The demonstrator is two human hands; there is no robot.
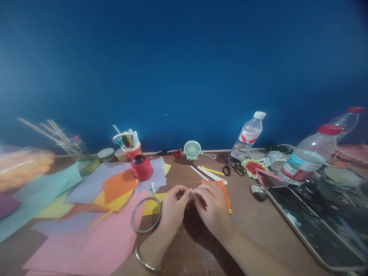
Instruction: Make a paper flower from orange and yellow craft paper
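Note:
Above the brown table, my left hand [176, 205] and my right hand [212, 207] meet fingertip to fingertip. Both are closed in a pinch around a tiny pale piece [191, 190], too small and too covered by the fingers to name. A thin grey ring [133, 218], which looks like a nearly used-up tape roll, rests against my left wrist with a short clear strip at its top. Folded orange paper [227, 197] lies just behind and beside my right hand. Yellow paper [151, 207] is partly hidden behind the ring and my left hand.
Coloured paper sheets [77, 245] spread over the left side. A red thread spool [143, 168], a pen cup [132, 151] and a small fan [192, 150] stand behind. Scissors [234, 168], a paper pinwheel [255, 168], bottles [304, 157] and a phone [312, 226] occupy the right.

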